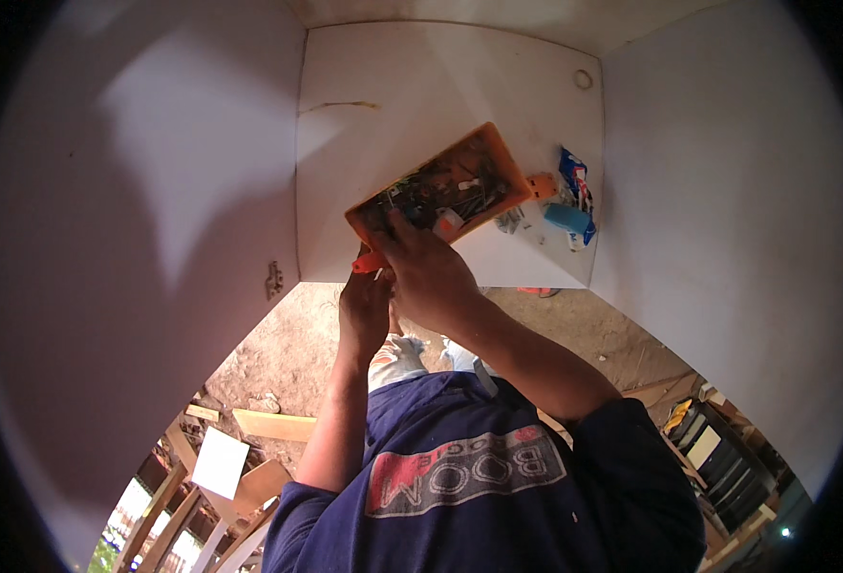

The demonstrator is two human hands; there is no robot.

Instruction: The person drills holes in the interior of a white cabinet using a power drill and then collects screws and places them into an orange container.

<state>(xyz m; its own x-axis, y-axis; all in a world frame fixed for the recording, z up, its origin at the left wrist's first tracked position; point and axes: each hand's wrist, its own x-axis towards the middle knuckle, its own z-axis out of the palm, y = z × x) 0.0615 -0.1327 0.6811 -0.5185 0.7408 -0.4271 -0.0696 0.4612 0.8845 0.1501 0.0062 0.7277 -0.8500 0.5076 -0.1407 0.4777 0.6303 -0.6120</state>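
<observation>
An orange rectangular box [512,162] lies slantwise on the white surface, filled with a jumble of small hardware, screws and dark bits. My left hand [368,304] is at its near left end, fingers closed by an orange-red tab [369,262] that looks like part of the box. My right hand [426,272] reaches over the near rim, its fingers apart and dipping into the contents. Beside those fingers sits a small white and red piece [448,223]. The back of the right hand hides some of the contents, and whether its fingertips touch any single piece is unclear.
White panels rise on the left [163,181] and right [717,172]. Right of the box are an orange piece [542,185], a light blue object [566,218] and a blue wrapper [575,172]. A metal hinge plate [274,280] is on the left panel. Boards lie below on the dirt floor.
</observation>
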